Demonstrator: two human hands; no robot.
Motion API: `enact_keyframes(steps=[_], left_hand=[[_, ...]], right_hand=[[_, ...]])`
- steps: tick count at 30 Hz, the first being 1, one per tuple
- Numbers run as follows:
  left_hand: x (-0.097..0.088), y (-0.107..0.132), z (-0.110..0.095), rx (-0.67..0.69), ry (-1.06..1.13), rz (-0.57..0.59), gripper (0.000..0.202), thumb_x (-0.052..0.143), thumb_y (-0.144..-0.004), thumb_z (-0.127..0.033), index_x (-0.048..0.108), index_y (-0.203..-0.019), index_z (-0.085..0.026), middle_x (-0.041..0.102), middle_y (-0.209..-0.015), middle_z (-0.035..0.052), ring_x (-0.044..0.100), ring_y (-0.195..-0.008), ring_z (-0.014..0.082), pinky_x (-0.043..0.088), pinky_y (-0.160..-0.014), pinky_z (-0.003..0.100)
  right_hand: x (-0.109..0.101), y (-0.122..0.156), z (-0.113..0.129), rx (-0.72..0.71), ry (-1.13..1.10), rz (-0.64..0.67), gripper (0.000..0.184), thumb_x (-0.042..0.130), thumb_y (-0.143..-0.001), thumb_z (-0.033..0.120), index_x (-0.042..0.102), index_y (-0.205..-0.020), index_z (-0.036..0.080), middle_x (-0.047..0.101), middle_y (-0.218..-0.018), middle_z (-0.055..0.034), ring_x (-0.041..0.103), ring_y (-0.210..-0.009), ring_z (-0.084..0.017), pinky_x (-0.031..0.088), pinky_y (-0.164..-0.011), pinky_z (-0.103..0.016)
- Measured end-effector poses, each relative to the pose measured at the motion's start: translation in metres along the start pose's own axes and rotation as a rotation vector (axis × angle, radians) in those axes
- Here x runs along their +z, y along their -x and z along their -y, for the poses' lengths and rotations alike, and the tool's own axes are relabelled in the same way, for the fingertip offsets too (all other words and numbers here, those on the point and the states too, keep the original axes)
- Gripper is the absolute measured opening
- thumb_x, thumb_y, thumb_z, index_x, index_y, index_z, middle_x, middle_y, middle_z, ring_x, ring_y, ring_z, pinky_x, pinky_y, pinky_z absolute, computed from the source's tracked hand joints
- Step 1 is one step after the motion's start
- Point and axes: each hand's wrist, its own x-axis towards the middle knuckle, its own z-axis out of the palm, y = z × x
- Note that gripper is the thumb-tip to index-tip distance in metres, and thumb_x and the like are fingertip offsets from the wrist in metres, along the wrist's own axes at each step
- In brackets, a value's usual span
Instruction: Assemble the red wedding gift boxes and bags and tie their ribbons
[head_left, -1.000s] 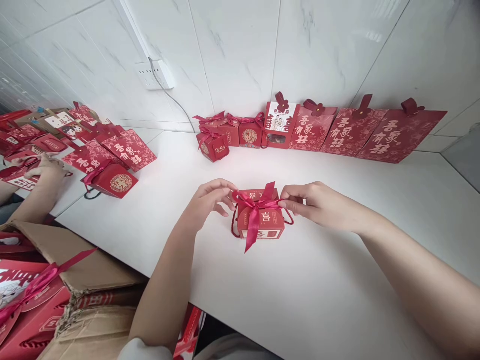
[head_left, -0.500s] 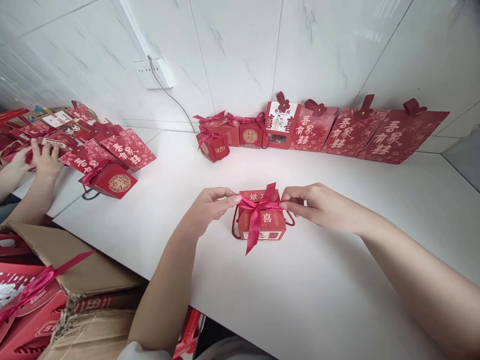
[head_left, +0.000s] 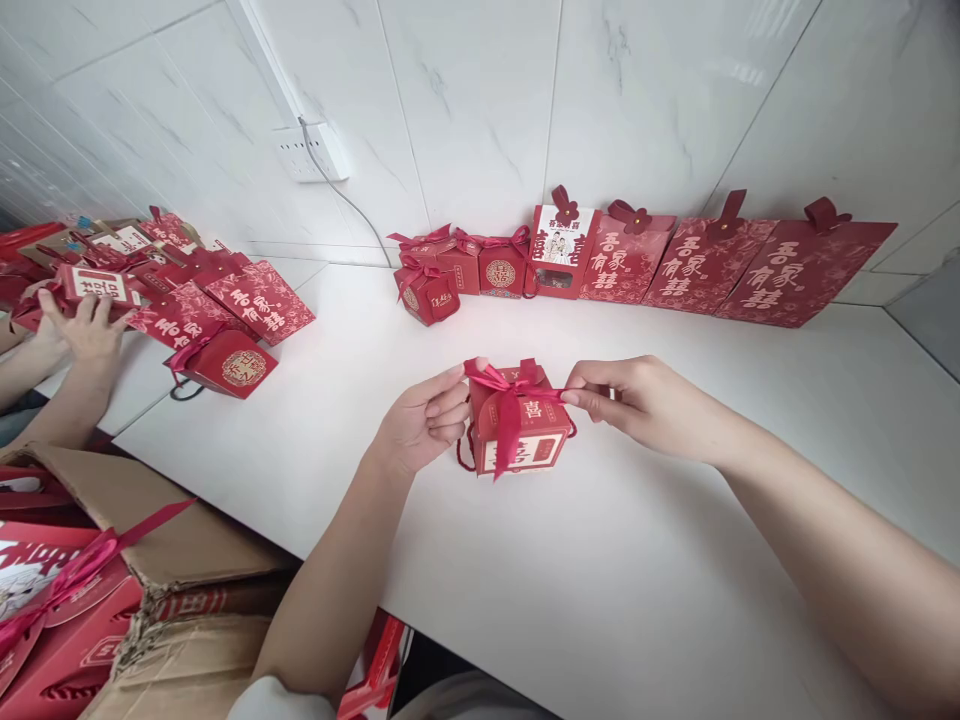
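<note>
We see the red box (head_left: pixel 534 428) on the table (head_left: pixel 600 550), ribbon bow (head_left: pixel 517 390) on top, long axis roughly 9-to-3. Left hand (head_left: pixel 424 418) pinches its 10 o'clock end, right hand (head_left: pixel 637 400) pinches its 3; about equally near the knot.

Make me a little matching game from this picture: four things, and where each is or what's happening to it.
Things:
1. Ribbon on the middle box
2. Socket
3. Carton
4. Table

Places and states:
A. Brown, at lower left
B. Beneath the row of red bags
C. Pinched by the left hand and right hand
D. On the tiled wall

Pairs: 1-C, 2-D, 3-A, 4-B
</note>
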Motion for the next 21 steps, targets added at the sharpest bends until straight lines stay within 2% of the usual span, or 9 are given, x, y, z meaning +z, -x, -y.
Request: enact_keyframes(steps=[4,8,11,14,17,19,21], left_hand=[[0.003,-0.004,0.003,0.052,-0.001,-0.067,0.015,0.069,-0.082,-0.031,0.064,-0.092,-0.02,0.015,-0.051,-0.0089,0.01,-0.043,0.0043,0.015,-0.036,0.014],[0.002,-0.006,0.004,0.049,-0.174,-0.127,0.02,0.07,-0.08,-0.034,0.066,-0.092,-0.018,0.023,-0.055,-0.008,0.015,-0.045,0.0033,0.017,-0.038,0.015],[-0.001,-0.007,0.004,0.069,-0.409,-0.187,0.024,0.071,-0.079,-0.039,0.066,-0.088,-0.018,0.035,-0.062,-0.0047,0.029,-0.051,0.0041,0.02,-0.042,0.016],[-0.003,-0.009,0.006,0.17,-0.647,-0.293,0.026,0.069,-0.08,-0.044,0.064,-0.086,-0.019,0.05,-0.074,-0.0007,0.045,-0.067,0.0079,0.03,-0.051,0.017],[-0.003,-0.013,0.01,0.361,-0.829,-0.382,0.032,0.064,-0.084,-0.046,0.064,-0.106,-0.023,0.061,-0.098,0.0027,0.055,-0.09,0.0127,0.04,-0.066,0.02],[-0.001,-0.015,0.013,0.48,-0.916,-0.345,0.043,0.064,-0.084,-0.044,0.059,-0.123,-0.026,0.061,-0.115,0.0047,0.055,-0.105,0.0158,0.045,-0.076,0.022],[0.0,-0.018,0.017,0.554,-0.987,-0.275,0.052,0.067,-0.083,-0.041,0.054,-0.132,-0.028,0.059,-0.126,0.0054,0.055,-0.113,0.0174,0.047,-0.085,0.025]], right_hand=[[-0.003,0.0,-0.001,-0.019,0.073,-0.088,0.032,0.045,-0.1,0.045,0.06,-0.083,0.022,0.054,-0.064,0.0014,0.038,-0.053,-0.012,0.035,-0.055,-0.026],[-0.006,0.001,-0.005,-0.012,0.13,-0.058,0.029,0.044,-0.1,0.042,0.057,-0.083,0.023,0.054,-0.065,0.0014,0.039,-0.054,-0.013,0.033,-0.055,-0.027],[-0.009,0.002,-0.007,0.005,0.159,-0.032,0.028,0.043,-0.1,0.044,0.058,-0.086,0.024,0.052,-0.064,0.0016,0.038,-0.053,-0.014,0.032,-0.054,-0.027],[-0.014,0.004,-0.007,0.04,0.186,0.022,0.032,0.041,-0.1,0.048,0.058,-0.087,0.025,0.052,-0.063,0.0009,0.041,-0.053,-0.015,0.032,-0.054,-0.028],[-0.016,0.004,-0.004,0.102,0.164,0.032,0.043,0.035,-0.1,0.055,0.057,-0.08,0.023,0.057,-0.066,-0.0004,0.049,-0.057,-0.016,0.035,-0.056,-0.028],[-0.014,0.003,-0.002,0.136,0.127,-0.002,0.046,0.034,-0.1,0.057,0.056,-0.077,0.023,0.059,-0.066,0.0,0.053,-0.061,-0.017,0.036,-0.058,-0.028],[-0.01,0.001,-0.001,0.145,0.098,-0.03,0.042,0.04,-0.099,0.057,0.056,-0.079,0.023,0.06,-0.067,0.0016,0.054,-0.062,-0.016,0.037,-0.059,-0.027]])
